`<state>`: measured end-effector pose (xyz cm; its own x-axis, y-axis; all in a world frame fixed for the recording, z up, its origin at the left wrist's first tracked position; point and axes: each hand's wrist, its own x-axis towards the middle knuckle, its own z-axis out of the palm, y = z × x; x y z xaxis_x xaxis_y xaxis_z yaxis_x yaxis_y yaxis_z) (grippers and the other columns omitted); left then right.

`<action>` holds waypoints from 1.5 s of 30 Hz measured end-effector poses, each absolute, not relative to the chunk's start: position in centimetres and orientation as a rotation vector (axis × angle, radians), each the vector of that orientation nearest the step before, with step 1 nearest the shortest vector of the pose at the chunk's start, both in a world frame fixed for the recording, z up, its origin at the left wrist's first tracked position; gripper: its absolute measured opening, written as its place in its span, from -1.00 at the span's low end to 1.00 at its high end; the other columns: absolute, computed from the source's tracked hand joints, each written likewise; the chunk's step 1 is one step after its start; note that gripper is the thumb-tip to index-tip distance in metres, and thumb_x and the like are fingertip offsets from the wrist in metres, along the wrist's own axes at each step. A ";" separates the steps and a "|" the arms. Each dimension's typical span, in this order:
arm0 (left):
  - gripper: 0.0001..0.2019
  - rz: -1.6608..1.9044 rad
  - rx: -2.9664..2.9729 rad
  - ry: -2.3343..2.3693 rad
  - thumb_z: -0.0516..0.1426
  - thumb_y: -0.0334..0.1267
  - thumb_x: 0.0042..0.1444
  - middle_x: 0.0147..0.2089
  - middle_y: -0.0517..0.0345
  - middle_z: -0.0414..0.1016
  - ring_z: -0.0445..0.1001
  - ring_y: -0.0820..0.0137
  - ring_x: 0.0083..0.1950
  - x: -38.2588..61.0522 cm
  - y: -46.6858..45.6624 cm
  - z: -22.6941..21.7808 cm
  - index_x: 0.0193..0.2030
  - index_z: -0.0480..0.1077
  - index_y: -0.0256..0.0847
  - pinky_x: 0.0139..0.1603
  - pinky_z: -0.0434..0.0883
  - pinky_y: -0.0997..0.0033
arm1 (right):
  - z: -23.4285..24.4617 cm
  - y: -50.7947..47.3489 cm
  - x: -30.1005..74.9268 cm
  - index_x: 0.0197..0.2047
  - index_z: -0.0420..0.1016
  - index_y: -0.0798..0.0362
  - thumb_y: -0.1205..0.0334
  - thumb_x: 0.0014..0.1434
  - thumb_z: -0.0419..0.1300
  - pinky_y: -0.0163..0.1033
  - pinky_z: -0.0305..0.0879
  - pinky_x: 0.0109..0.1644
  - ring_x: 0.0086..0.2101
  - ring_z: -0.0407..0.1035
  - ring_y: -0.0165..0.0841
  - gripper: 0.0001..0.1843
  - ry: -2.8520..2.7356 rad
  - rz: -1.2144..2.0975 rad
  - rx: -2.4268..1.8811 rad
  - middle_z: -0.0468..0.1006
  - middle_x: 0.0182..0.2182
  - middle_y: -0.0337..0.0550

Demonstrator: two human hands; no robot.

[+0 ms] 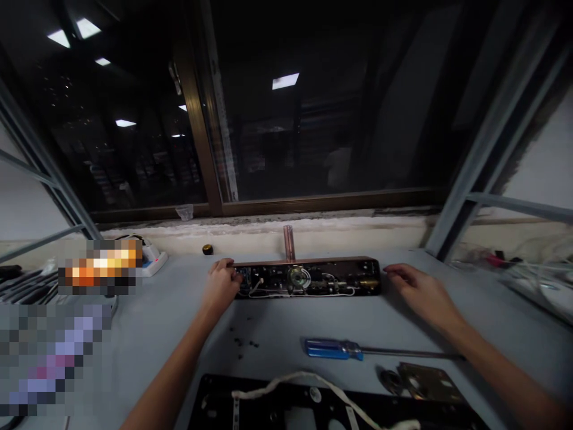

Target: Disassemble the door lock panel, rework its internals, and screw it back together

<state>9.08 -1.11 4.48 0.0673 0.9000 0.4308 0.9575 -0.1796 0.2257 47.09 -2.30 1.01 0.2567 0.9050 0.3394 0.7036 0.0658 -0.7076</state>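
While left grip (224,283) grasped the housing (322,280) at its left end, right grip (416,289) was released just beyond its right | housing sat between grips | screwdriver (331,349) lay nearer right grip, screws (254,344) nearer left

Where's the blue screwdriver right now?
The blue screwdriver lies right of centre in the head view, between the long open housing and the black panel.
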 end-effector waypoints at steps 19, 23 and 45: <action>-0.74 -0.683 -2.141 -1.848 -0.07 -0.45 0.06 0.03 -0.14 0.34 0.22 0.11 0.06 10.9 -1.8 3.2 -0.28 0.44 -0.35 -0.02 0.22 0.08 | -1.2 -1.7 44.4 0.00 0.28 -0.13 -0.16 0.08 -0.02 -0.24 -0.05 0.20 0.15 0.06 -0.20 -0.53 -1.399 0.810 -1.390 0.32 0.09 -0.18; -0.74 -0.672 -2.150 -1.828 -0.06 -0.46 0.04 0.04 -0.12 0.35 0.23 0.13 0.07 10.9 -1.7 3.0 -0.26 0.44 -0.34 -0.03 0.21 0.06 | -1.1 -1.7 44.4 0.03 0.25 -0.11 -0.14 0.10 -0.03 -0.25 -0.07 0.21 0.17 0.03 -0.20 -0.52 -1.379 0.811 -1.413 0.29 0.11 -0.17; -0.82 -0.861 -2.223 -1.459 0.04 -0.33 0.07 0.06 -0.05 0.36 0.25 0.17 0.11 10.7 -3.7 4.7 -0.48 0.43 -0.26 0.11 0.21 0.12 | -0.9 -1.8 44.0 0.07 0.21 -0.11 -0.15 0.01 0.02 -0.21 -0.17 0.26 0.19 -0.01 -0.25 -0.43 -1.318 0.785 -1.475 0.25 0.15 -0.28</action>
<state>10.67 -3.71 4.68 0.2870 0.7009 0.6530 0.9103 -0.4118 0.0418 44.01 -1.81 -0.93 0.2055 0.9693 0.1347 0.3434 0.0575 -0.9374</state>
